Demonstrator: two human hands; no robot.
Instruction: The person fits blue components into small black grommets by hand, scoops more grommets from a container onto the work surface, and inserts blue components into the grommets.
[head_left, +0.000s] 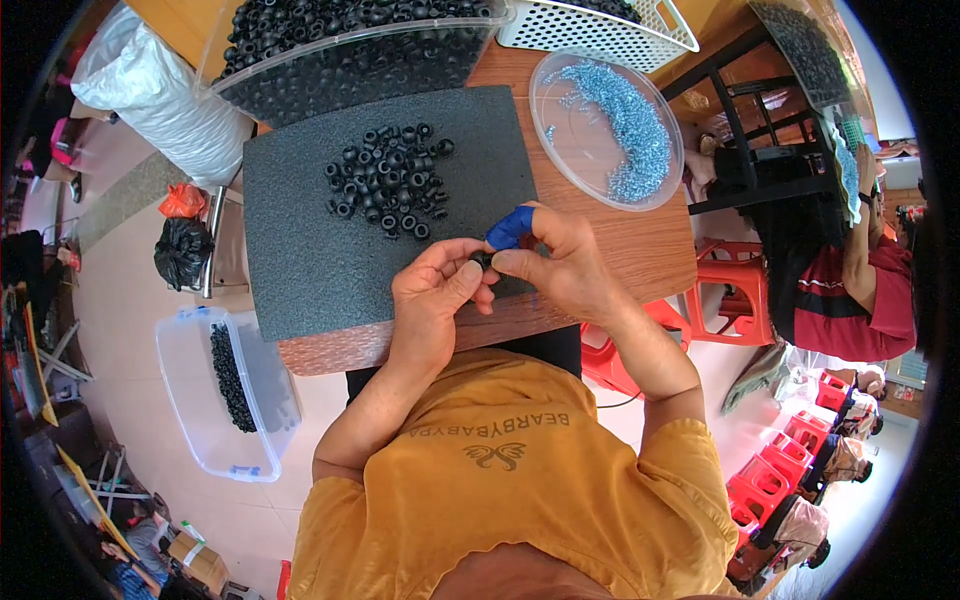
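My left hand (437, 283) and my right hand (565, 262) meet over the near edge of a dark grey foam mat (290, 230). Between their fingertips sits a small black round part (482, 259), partly hidden by the fingers. Both hands are closed on it, thumbs toward me. A blue cover (510, 228) wraps my right index finger. Just beyond my hands, a loose pile of hollow black round parts (385, 180) lies on the mat. To the right, a clear round tray (560, 165) holds many tiny light-blue pieces (635, 125).
A clear bin (350, 60) full of black parts stands behind the mat, beside a white perforated basket (590, 38). On the floor at left is another clear bin (180, 400). Red stools (735, 290) and a seated person (850, 310) are at right.
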